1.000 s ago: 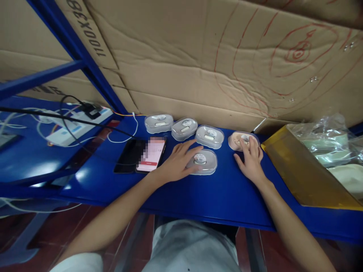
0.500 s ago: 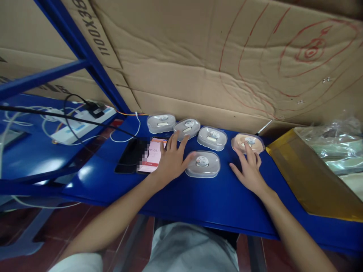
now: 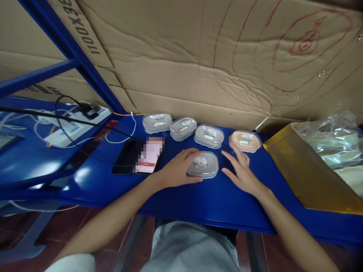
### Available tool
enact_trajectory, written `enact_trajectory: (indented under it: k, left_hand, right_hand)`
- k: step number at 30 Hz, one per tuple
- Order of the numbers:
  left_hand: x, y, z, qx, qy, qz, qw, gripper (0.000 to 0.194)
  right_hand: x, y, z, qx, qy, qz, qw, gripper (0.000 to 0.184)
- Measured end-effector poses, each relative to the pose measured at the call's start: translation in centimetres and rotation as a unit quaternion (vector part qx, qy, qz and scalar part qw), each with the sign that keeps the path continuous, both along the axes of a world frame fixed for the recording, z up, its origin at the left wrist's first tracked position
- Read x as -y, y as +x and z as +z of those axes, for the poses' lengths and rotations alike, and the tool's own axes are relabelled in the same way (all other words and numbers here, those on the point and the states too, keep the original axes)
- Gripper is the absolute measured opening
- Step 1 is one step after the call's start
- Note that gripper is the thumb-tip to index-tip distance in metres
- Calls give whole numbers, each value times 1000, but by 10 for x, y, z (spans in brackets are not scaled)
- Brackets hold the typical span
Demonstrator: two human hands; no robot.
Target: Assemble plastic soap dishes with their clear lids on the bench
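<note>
Closest to me on the blue table lies a clear-lidded oval plastic case [image 3: 208,168], grey inside, with a round sticker. My left hand [image 3: 178,166] wraps its left end, thumb along the front edge and fingers over the back. To the right of that case my right hand [image 3: 241,170] hovers open, fingers apart and holding nothing. Behind stand three similar grey cases: a left one [image 3: 157,124], a middle one [image 3: 183,130] and another [image 3: 209,139]. A peach-coloured case [image 3: 245,143] sits at the row's right end, just beyond my right fingertips.
A phone [image 3: 147,156] with a lit screen lies left of my left hand. Further left are a power strip [image 3: 73,128] and tangled cables. At right, a yellow-brown box [image 3: 306,177] adjoins plastic-wrapped items [image 3: 340,147]. Cardboard [image 3: 170,56] walls the back.
My left hand has come down from above the phone and onto the left end of the nearest case. My right hand has drawn back from the peach case toward the nearest one.
</note>
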State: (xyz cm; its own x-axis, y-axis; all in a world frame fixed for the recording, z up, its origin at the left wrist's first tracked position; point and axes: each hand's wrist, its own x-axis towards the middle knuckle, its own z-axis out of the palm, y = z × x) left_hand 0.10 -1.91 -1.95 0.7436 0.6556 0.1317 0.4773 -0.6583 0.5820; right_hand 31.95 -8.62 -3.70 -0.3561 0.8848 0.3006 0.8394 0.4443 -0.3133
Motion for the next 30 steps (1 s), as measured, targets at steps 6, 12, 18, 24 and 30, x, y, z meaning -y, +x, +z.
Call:
enact_trajectory:
  k: [6,12,18,24,30]
  left_hand:
    - [5,14,9,-30,-7,-83,996,98]
    - [-3,23,13,-57,-19,-107,993,95]
    - [-9,14,-1,-17,-15,-71,997,85]
    - [-2,13,-5,85,181,-77,977,54]
    - [12,19,-5,13,212,-158,964,56]
  right_hand:
    - [0,-13,10,-89,-53,137,985,64]
    - [-9,-12,8,-114,-53,142,982,60]
    - [-1,-9,3,-91,-68,124,986,70]
    - [-6,-6,6,-68,-36,74,994,58]
    - [-12,8,12,-24,6,11,1000,52]
